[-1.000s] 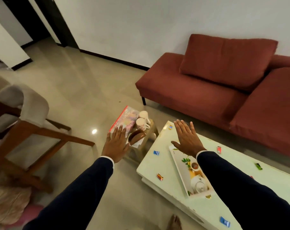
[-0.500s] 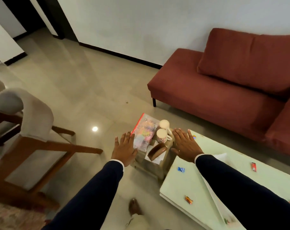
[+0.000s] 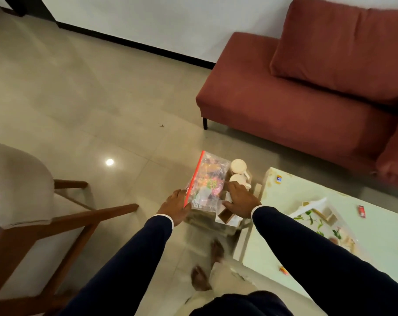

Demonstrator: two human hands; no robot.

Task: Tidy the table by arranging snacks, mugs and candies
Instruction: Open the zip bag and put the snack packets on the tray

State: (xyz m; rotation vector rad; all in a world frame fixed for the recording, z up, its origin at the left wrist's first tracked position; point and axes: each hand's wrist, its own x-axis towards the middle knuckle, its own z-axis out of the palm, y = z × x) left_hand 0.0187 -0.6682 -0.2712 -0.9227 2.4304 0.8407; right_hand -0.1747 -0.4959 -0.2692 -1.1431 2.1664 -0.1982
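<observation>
A clear zip bag of colourful snacks (image 3: pixel 206 183) with a red seal strip lies on a small low stool (image 3: pixel 212 221) standing on the floor, just beside the left end of the white table (image 3: pixel 375 226). 2 white mugs (image 3: pixel 238 172) stand next to the bag on its right. The left hand (image 3: pixel 175 206) rests against the bag's red edge, fingers laid flat and close together. The right hand (image 3: pixel 240 198) is palm down by the nearer mug, its fingers loosely together; whether they grip anything I cannot tell. Small wrapped candies (image 3: pixel 361 210) are scattered on the table around a patterned tray (image 3: pixel 316 215). A red sofa (image 3: pixel 307 94) stands behind.
</observation>
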